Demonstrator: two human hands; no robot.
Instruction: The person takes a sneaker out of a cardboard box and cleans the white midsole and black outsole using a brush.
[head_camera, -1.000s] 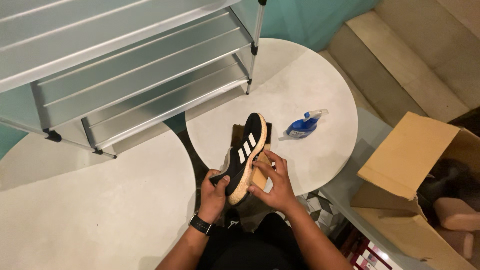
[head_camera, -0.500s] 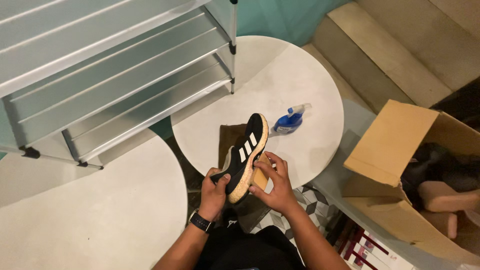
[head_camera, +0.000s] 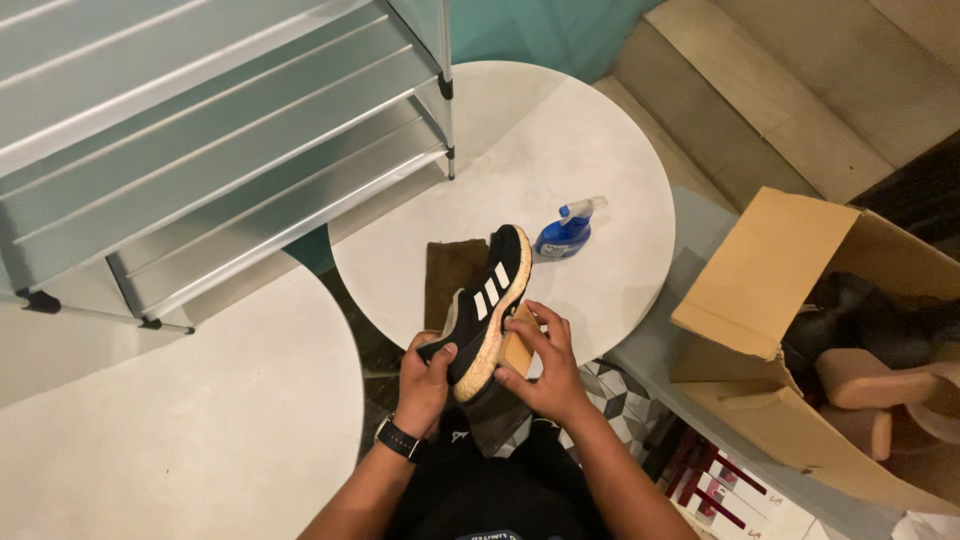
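Round white table; metal shelf rack; cardboard box.

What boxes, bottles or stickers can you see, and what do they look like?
Spray bottle: lying on the round white table, blue with a white trigger and a pale label.
Cardboard box: on the floor at right, brown, flaps open, dark and tan things inside.
No signs or screens.

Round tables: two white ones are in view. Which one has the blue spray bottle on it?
The farther round table, beyond the hands. The spray bottle lies there beside a brown cloth; the nearer round table at left bears neither.
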